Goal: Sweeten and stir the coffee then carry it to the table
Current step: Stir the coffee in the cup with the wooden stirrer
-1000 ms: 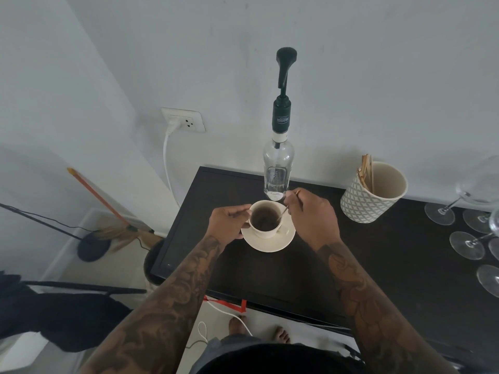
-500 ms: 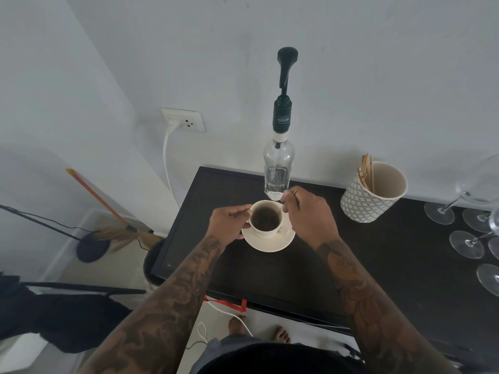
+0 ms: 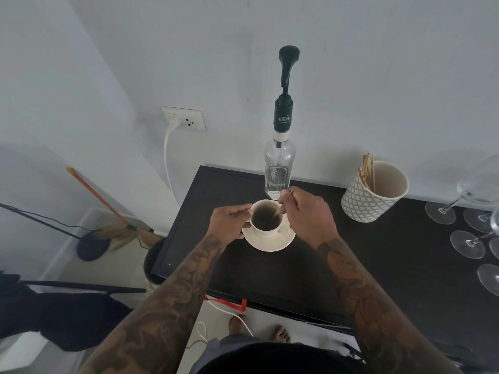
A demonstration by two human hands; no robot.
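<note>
L hand (image 3: pixel 229 222): gripping cup (image 3: pixel 266 220) side | R hand (image 3: pixel 307 214): pinching stirrer (image 3: pixel 278 211), tip in coffee | cup on saucer (image 3: pixel 270 240)

Head view, downward over counter (image 3: pixel 351 265)

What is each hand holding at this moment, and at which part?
The right hand pinches a stirrer by its top end, tip in the coffee. The left hand holds the cup at its side.

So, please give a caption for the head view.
Right hand stirs coffee cup, left hand steadying it.
</note>
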